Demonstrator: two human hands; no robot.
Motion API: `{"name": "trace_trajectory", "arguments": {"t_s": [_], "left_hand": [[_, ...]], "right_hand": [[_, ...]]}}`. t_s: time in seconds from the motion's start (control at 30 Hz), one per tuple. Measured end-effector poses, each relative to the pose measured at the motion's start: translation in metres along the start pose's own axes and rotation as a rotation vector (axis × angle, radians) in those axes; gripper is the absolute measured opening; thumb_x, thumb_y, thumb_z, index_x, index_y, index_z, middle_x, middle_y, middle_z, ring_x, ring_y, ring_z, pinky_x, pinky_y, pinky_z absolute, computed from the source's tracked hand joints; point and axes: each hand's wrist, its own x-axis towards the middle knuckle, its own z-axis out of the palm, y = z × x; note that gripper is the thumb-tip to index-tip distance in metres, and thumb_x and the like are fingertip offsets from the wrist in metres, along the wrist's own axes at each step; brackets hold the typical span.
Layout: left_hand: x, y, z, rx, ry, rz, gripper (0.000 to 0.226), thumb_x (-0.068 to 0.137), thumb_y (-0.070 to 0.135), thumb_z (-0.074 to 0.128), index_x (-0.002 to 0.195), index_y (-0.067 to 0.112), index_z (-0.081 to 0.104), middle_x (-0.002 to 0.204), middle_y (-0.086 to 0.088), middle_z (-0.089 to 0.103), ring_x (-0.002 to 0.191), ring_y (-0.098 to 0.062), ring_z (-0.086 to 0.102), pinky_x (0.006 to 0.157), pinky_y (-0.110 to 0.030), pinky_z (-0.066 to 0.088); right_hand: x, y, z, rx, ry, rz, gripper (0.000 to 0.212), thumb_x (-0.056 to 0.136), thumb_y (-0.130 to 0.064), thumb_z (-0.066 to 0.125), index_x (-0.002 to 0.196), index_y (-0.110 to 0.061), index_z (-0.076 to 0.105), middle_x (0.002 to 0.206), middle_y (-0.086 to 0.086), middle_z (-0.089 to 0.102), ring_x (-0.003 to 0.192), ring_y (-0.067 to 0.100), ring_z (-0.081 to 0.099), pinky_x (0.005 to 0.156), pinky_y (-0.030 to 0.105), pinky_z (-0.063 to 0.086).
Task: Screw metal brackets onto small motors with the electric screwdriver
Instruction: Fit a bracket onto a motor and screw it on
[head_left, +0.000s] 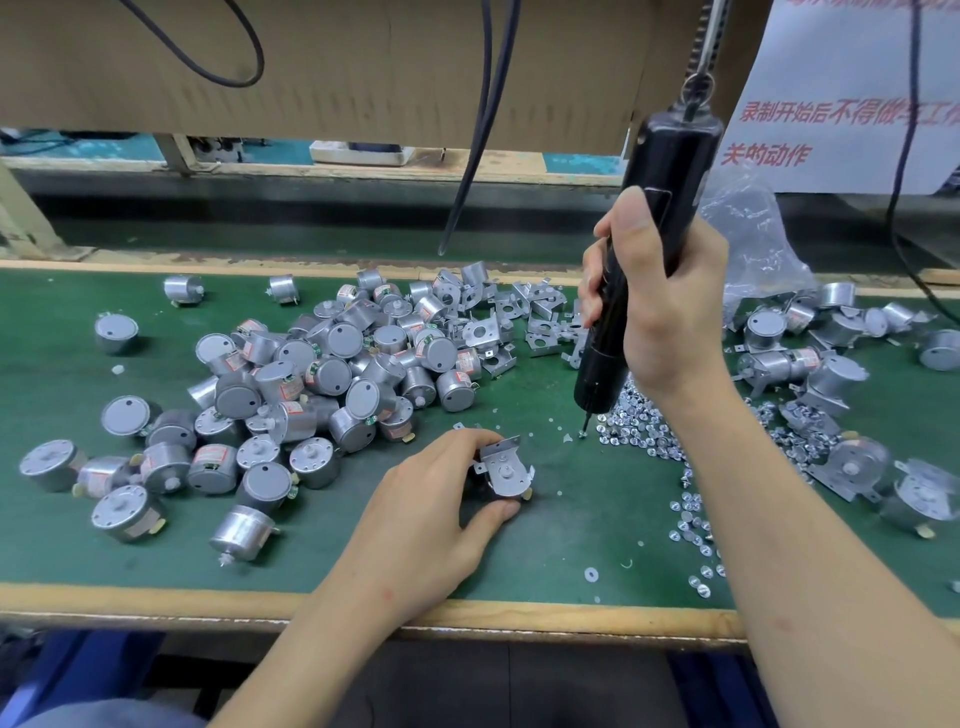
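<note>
My left hand (431, 499) grips a small motor with a metal bracket (505, 467) on top of it, holding it down on the green mat. My right hand (657, 291) grips the black electric screwdriver (639, 270), which hangs from a cable above. Its bit tip (584, 431) points down at the left edge of a spread of loose screws (644, 421), a short way right of the bracket. A screw seems to sit at the tip.
A big pile of bare motors (322, 374) covers the mat's left and middle. Loose brackets (519, 312) lie behind it. Motors with brackets fitted (831, 364) lie at the right, near a clear plastic bag (748, 234). The wooden table edge (208, 597) runs along the front.
</note>
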Motion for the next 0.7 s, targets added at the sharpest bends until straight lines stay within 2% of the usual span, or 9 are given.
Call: {"name": "trace_trajectory", "arguments": {"t_s": [0.4, 0.57, 0.7], "left_hand": [[0.0, 0.0, 0.0, 0.005, -0.005, -0.009, 0.043, 0.084, 0.034, 0.075, 0.121, 0.028, 0.054, 0.095, 0.055, 0.039, 0.078, 0.021, 0.044, 0.07, -0.001, 0.031], [0.0, 0.0, 0.002, 0.004, -0.002, -0.02, 0.043, 0.085, 0.038, 0.073, 0.122, 0.032, 0.052, 0.088, 0.043, 0.045, 0.08, 0.016, 0.045, 0.069, -0.006, 0.034], [0.0, -0.001, 0.001, 0.013, -0.009, -0.012, 0.042, 0.086, 0.04, 0.071, 0.123, 0.033, 0.051, 0.085, 0.038, 0.042, 0.081, 0.014, 0.046, 0.069, -0.006, 0.034]], "right_hand": [[-0.001, -0.005, 0.006, -0.003, -0.003, 0.054, 0.048, 0.089, -0.047, 0.061, 0.09, 0.001, 0.055, 0.06, 0.006, 0.052, 0.046, 0.024, 0.05, 0.048, 0.031, 0.044], [-0.008, -0.025, 0.014, 0.056, -0.025, 0.049, 0.042, 0.089, -0.046, 0.06, 0.083, -0.005, 0.054, 0.059, 0.003, 0.053, 0.045, 0.023, 0.05, 0.049, 0.03, 0.043], [-0.014, -0.047, 0.027, 0.15, -0.078, 0.051, 0.042, 0.088, -0.048, 0.058, 0.075, -0.009, 0.049, 0.056, 0.003, 0.052, 0.042, 0.023, 0.048, 0.047, 0.029, 0.041]]}}
